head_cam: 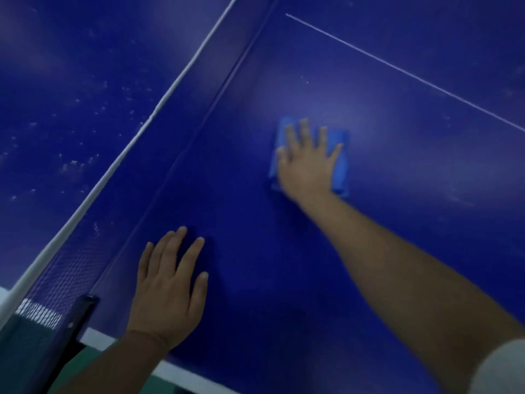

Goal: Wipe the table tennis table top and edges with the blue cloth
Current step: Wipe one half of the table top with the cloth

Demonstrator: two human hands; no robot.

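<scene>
The blue worktop [397, 137] filled your view, its net [119, 163] running from 7 to 1 o'clock. Your left hand [170, 285] lay flat and empty at 7 o'clock. Your right hand [306, 163] pressed spread fingers on the blue cloth [341, 166], just off centre toward 2 o'clock, its long axis roughly 12 to 6.

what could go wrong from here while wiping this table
1. The right hand lies flat on the blue cloth without gripping it, so the cloth may bunch or slip out on a fast stroke.
2. The left hand rests on the table close to the net; a sweep that way might snag the mesh.
3. White specks show beyond the net, so that half may get missed.
</scene>
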